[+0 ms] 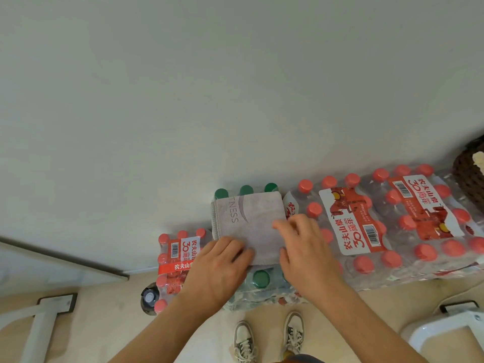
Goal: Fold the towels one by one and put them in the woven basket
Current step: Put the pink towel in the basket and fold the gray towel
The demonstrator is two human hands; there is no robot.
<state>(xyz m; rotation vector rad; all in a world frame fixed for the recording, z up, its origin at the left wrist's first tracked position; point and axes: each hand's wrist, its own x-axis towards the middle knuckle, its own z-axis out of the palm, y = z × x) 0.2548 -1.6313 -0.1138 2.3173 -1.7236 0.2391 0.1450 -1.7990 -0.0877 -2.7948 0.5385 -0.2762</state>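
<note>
A grey towel (251, 218) with pale lettering lies folded into a square on a pack of green-capped bottles (260, 279) against the wall. My left hand (222, 265) rests on its near left corner, fingers curled at the edge. My right hand (303, 247) lies on its right edge, fingers bent over the cloth. The dark woven basket (468, 176) stands at the far right edge of view, partly cut off, with something pale inside it.
Shrink-wrapped packs of red-capped water bottles (366, 224) line the wall to the right, with a smaller pack (178, 258) to the left. A dark bottle (149, 297) stands on the floor. A white stand (44, 318) and a white object (445, 334) flank my feet.
</note>
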